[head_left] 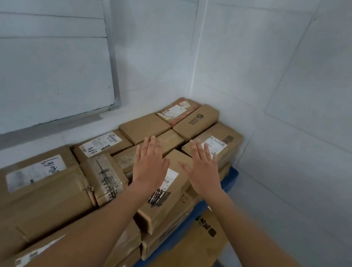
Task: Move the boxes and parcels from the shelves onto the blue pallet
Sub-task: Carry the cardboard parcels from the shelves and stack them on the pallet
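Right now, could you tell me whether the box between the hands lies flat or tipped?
Tipped: the box rests askew on the stack, its near end overhanging; both hands are open.

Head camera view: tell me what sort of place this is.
Probably a parcel storeroom or small warehouse corner. Labelled cardboard boxes are stacked on a blue pallet against bare white walls, with both open hands, left hand and right hand, above them.

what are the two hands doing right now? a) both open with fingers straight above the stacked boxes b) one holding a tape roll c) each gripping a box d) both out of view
a: the left hand and right hand are both spread flat, fingers straight, over the cardboard boxes, holding nothing.
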